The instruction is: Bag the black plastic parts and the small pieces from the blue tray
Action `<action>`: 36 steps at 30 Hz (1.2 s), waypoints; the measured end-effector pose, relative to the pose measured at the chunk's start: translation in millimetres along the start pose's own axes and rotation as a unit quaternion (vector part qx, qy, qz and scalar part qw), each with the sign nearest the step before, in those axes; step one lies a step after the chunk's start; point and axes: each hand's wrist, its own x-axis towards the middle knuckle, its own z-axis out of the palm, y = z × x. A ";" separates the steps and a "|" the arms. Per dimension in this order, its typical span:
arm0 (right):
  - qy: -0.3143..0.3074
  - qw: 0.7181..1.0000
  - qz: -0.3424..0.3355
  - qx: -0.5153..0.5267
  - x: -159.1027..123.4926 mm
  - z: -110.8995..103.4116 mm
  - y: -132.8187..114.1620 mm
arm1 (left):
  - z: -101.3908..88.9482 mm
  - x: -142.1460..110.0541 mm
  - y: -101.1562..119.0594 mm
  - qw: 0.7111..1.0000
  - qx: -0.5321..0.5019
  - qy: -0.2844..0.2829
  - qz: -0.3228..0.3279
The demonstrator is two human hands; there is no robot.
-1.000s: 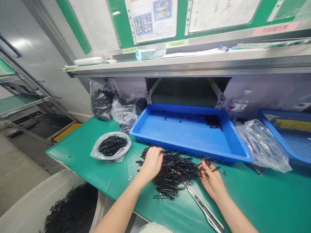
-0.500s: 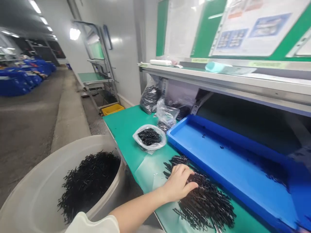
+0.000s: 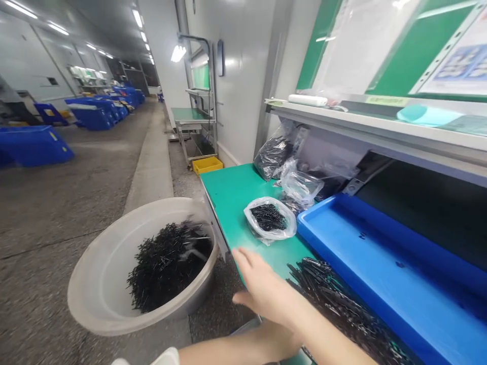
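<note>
The right hand (image 3: 262,289) reaches across from the lower right, over the near edge of the green table (image 3: 236,187), its fingers extended and its thumb apart. It is released, with nothing visible in its grasp. The left hand (image 3: 279,338) lies under the right forearm; its fingers are covered, so whether it holds anything cannot be told. A pale sleeve (image 3: 167,356) shows at the bottom edge.

Left of the right hand, the pale round tub (image 3: 99,304) stands beside the table, holding a heap of black pieces (image 3: 160,268), thin, stick-like and tangled. At the heap's right side, some blurred pieces (image 3: 196,238) show as dark and whitish streaks; their shape and whether they touch the heap are hard to make out.

On the table, right of the hands, lies a pile of black strips (image 3: 342,304), long, narrow and glossy, some with toothed or looped edges. The right forearm hides part of it and the frame cuts off its lower end. Beyond the right hand sits an open plastic bag (image 3: 283,233) of similar black strips. The blue tray (image 3: 353,243) lies just beside the pile, cut off at right, with a few small dark bits inside. Filled clear bags (image 3: 274,152) stand farther back, their contents blurred by the plastic.
</note>
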 end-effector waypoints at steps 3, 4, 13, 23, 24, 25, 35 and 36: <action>0.007 0.999 0.034 -0.041 -7.4 -2.8 21.6 | -27.1 6.0 -9.7 1.000 0.004 -0.002 0.025; 0.066 0.996 0.052 -0.010 -12.7 -8.2 32.6 | -41.0 14.2 -13.8 1.000 0.007 0.006 0.029; 0.299 0.822 0.351 0.334 4.1 -42.9 116.2 | -148.9 179.0 -45.2 0.969 0.188 0.118 -0.108; 0.343 0.798 0.333 0.368 66.0 -64.3 110.2 | -159.0 265.8 -19.4 0.948 0.257 -0.085 -0.167; 0.349 0.798 0.326 0.368 65.9 -75.9 105.6 | -163.2 271.8 -12.7 0.948 0.257 -0.083 -0.165; 0.355 0.798 0.317 0.370 65.0 -87.4 100.6 | -167.4 277.4 -5.5 0.950 0.257 -0.079 -0.160; 0.321 0.744 0.336 0.480 50.0 -70.0 93.4 | -154.4 279.4 12.6 0.945 0.275 -0.082 -0.158; 0.318 0.734 0.338 0.496 49.2 -66.0 95.2 | -152.0 277.9 10.8 0.943 0.275 -0.094 -0.165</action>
